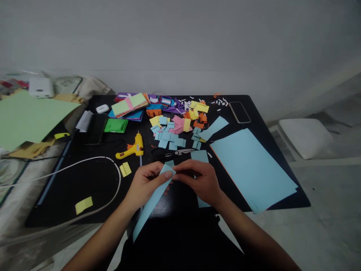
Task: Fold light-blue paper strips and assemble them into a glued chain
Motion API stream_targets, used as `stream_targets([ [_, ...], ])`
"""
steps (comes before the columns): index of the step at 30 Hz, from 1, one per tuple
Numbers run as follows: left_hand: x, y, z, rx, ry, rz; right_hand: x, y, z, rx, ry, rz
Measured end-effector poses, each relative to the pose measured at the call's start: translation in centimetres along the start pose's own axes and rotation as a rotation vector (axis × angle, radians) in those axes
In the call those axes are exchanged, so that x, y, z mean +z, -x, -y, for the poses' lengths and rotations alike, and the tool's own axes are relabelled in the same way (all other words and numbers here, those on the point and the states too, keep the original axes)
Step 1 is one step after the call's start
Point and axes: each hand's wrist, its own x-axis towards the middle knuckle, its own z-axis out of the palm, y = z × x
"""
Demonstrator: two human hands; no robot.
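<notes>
A long light-blue paper strip [150,205] slants down toward my lap. Near its upper end my left hand [148,182] pinches it, thumb on top. My right hand [199,178] has its thumb and fingertips closed on the strip's top corner, meeting the left fingertips. Just beyond the hands lie open black-handled scissors [176,153]. Another light-blue paper piece [201,156] lies partly under my right hand and forearm. Farther back is a heap of small folded light-blue paper pieces [170,139], with pink, yellow, orange and purple ones around it.
A yellow glue gun [131,147] stands left of the scissors. Light-blue sheets [251,169] cover the table's right side; a phone [239,112] lies behind them. Stacked coloured paper [131,104] and green paper [116,125] sit back left. A white cable [120,177] loops across the left.
</notes>
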Motion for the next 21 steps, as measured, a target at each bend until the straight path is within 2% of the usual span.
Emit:
stream_targets([
  [13,0.2,0.0,0.2,-0.001,0.035,0.001,0.0,0.0,-0.9,-0.135,-0.056,-0.008],
  [21,0.6,0.1,0.0,-0.016,0.082,0.006,0.0,0.3,-1.0,-0.109,-0.079,-0.024],
])
